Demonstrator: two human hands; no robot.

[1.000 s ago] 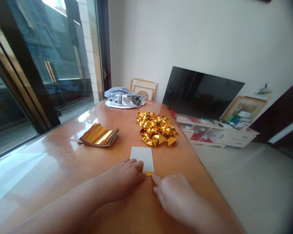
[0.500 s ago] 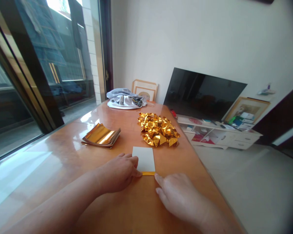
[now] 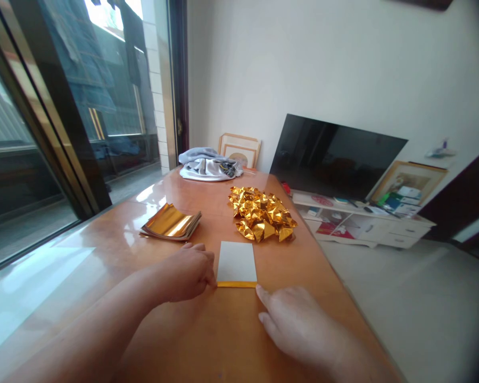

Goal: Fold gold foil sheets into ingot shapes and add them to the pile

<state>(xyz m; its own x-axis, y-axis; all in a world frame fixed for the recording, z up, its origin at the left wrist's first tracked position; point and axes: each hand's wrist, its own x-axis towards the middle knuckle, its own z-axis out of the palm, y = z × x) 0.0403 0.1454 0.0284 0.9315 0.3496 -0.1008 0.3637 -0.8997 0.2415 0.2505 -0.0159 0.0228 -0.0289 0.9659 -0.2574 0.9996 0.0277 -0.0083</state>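
A white sheet [image 3: 237,261] with its gold near edge folded up lies flat on the tabletop [image 3: 104,250]. The left hand [image 3: 187,268] presses its left corner with curled fingers, grasping nothing; the right hand [image 3: 299,324], fingers released, touches the right corner (pinning the fold). A pile of folded gold pieces [image 3: 262,219] sits just beyond.

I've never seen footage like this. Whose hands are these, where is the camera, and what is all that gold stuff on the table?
The camera sits on a person's head, looking down at their own two bare hands. The left hand and right hand press the near corners of a white sheet with a narrow gold folded edge; neither grips anything. On the wooden table lie a stack of flat gold foil sheets, a pile of folded gold pieces and a grey cloth bundle.
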